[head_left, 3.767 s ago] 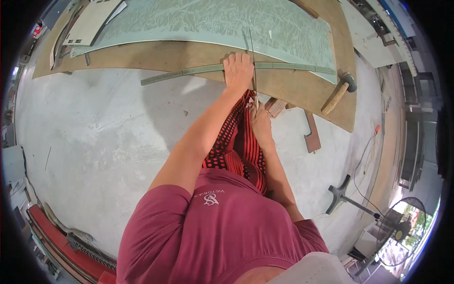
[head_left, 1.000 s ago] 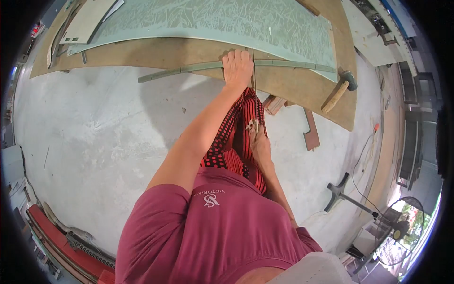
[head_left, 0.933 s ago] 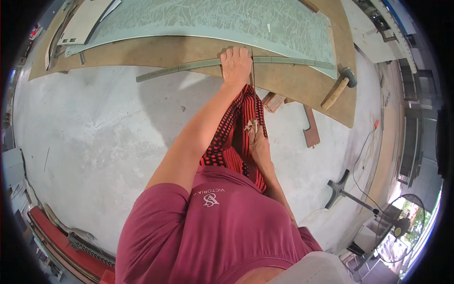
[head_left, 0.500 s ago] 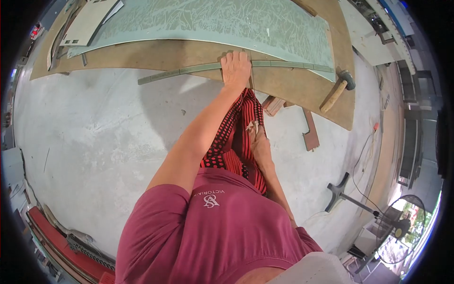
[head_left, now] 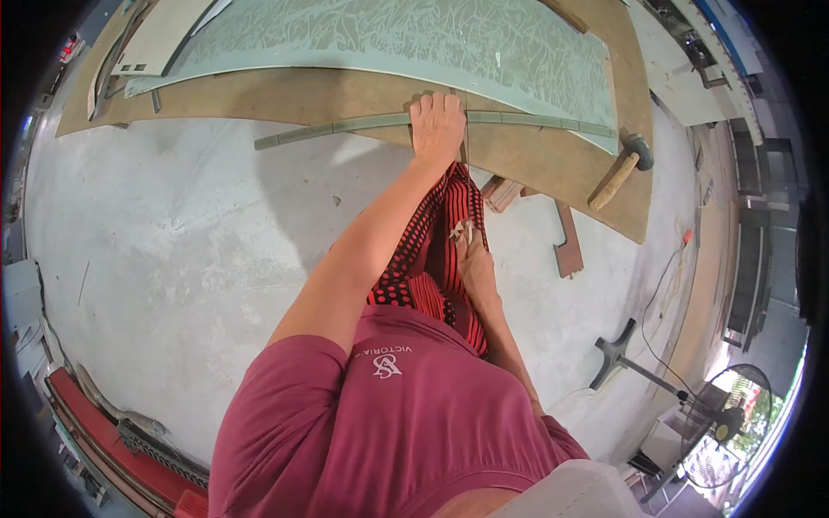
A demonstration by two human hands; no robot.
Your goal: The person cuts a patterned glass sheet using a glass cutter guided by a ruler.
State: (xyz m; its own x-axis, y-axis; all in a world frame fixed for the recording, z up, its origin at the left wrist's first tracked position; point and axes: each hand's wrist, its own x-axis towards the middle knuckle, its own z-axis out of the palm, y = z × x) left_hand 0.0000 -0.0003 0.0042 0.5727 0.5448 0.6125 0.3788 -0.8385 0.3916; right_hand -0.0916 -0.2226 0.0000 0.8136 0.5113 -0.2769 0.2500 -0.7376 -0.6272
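Observation:
My left hand is closed over a long, narrow grey-green strip with cross lines marked along it, pressing it down at the table's near edge. The strip's left end sticks out past the edge, and its right part lies on the table. Lower down, in front of my patterned trousers, my right hand is closed around the pale, wrapped-looking handle of a thin saw. Seen nearly edge-on, the saw's narrow dark blade runs up to the strip just right of my left hand. Its teeth cannot be made out.
A large pale-green patterned sheet lies on the brown tabletop. A mallet rests near the right corner. Wood pieces and a brown offcut are below the edge. A standing fan is at lower right.
The view has shifted slightly, so the table and strip sit a little further right. My left hand keeps its hold on the strip; more of the saw's blade shows beside it.

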